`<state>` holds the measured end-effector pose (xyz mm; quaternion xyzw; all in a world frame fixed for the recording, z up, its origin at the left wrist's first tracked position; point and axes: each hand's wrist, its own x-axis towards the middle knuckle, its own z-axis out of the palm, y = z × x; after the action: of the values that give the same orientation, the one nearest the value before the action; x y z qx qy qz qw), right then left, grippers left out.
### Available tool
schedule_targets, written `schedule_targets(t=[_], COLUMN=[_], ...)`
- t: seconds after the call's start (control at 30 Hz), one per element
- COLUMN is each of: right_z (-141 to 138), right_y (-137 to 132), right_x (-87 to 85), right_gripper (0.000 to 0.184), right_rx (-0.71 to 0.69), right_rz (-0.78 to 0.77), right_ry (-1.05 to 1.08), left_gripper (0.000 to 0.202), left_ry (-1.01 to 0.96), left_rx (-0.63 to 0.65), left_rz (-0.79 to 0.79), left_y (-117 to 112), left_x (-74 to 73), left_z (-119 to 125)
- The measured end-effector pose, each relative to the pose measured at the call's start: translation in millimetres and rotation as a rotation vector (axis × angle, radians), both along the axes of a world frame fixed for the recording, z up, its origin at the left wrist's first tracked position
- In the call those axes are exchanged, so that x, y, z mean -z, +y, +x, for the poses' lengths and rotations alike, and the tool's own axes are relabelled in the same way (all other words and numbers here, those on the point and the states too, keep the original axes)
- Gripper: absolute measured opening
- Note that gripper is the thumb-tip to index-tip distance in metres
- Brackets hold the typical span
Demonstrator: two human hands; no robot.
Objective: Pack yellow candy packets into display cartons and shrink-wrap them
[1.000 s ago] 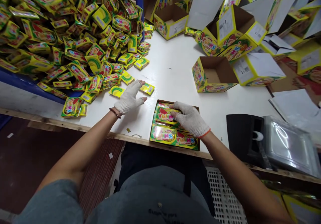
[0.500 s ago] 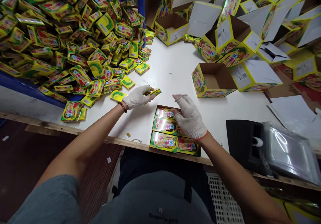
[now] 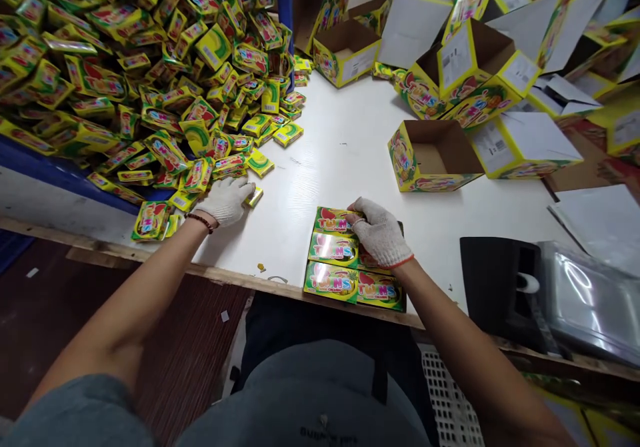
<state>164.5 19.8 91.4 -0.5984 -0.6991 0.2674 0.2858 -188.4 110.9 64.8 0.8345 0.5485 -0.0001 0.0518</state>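
My left hand [image 3: 225, 201], in a white knit glove with bare fingertips, is at the front edge of the heap. Its fingers are curled round a small yellow-green box [image 3: 255, 197], partly hidden under them. My right hand [image 3: 379, 230], gloved alike, is over the display carton [image 3: 401, 228] at the table's front edge. Its thumb and fingers are closed at the right end of a fruit-printed TWINS box [image 3: 332, 219] in the far row. Several more TWINS boxes [image 3: 331, 281] lie flat in rows in the carton; my right hand hides some of them.
A large heap of small fruit-printed boxes [image 3: 165, 93] fills the left side. An open display carton [image 3: 433, 157] stands at right centre, with more cartons [image 3: 465, 93] piled behind. A black object [image 3: 493, 293] and clear plastic sheets [image 3: 590, 300] lie at the right front.
My left hand has moved left, from near the carton to the heap's edge. My right hand has lowered onto the boxes, and a far-row box now covers the carton's back rim.
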Motion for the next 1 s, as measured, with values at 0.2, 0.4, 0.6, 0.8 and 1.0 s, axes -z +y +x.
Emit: schedule_targets(t=[0.2, 0.4, 0.6, 0.8, 1.0], right_z=[-0.6, -14.6, -32.7, -5.0, 37.3], right_y=[3.8, -1.4, -8.0, -2.3, -27.1], right_x=[5.9, -13.4, -3.7, -3.4, -56.8], right_gripper=[0.021, 0.029, 0.040, 0.036, 0.033], right_rx=[-0.103, -0.332, -0.356, -0.108, -0.133], right_rz=[0.162, 0.151, 0.179, 0.216, 0.119], right_ry=[-0.416, -0.626, -0.564, 0.179, 0.187], left_gripper=[0.044, 0.051, 0.058, 0.056, 0.076], left_ry=[-0.338, -0.647, -0.632, -0.421, -0.512], left_rx=[-0.133, 0.019, 0.064, 0.182, 0.481], left_rz=[-0.006, 0.117, 0.274, 0.412, 0.329], left_y=[-8.9, -43.5, -57.3, -69.1, -93.3], left_x=[6.8, -28.5, -52.5, -57.7, -63.4], left_z=[4.6, 84.0, 122.4, 145.0, 177.3])
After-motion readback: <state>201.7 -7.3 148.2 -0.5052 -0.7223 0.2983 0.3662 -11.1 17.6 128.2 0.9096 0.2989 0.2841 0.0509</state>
